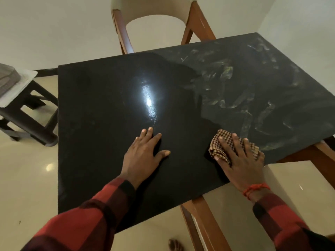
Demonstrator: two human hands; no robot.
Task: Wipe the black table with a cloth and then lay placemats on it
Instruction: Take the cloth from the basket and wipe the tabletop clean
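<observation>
Cloth (233, 148) under right hand (241, 160) on table (101, 109), right of left hand (143, 154).

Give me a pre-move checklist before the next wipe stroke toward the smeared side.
1. Checked cloth under the right hand: ok, fingers spread flat on it.
2. Cloth in contact with the black table: ok.
3. Left hand bracing flat on the tabletop: ok.
4. Stroke path across the smeared patch free of objects: ok.
5. That patch wiped: not ok, whitish streaks remain.
6. Placemats on the stool: cannot tell, only a pale sheet shows at the frame edge.
</observation>
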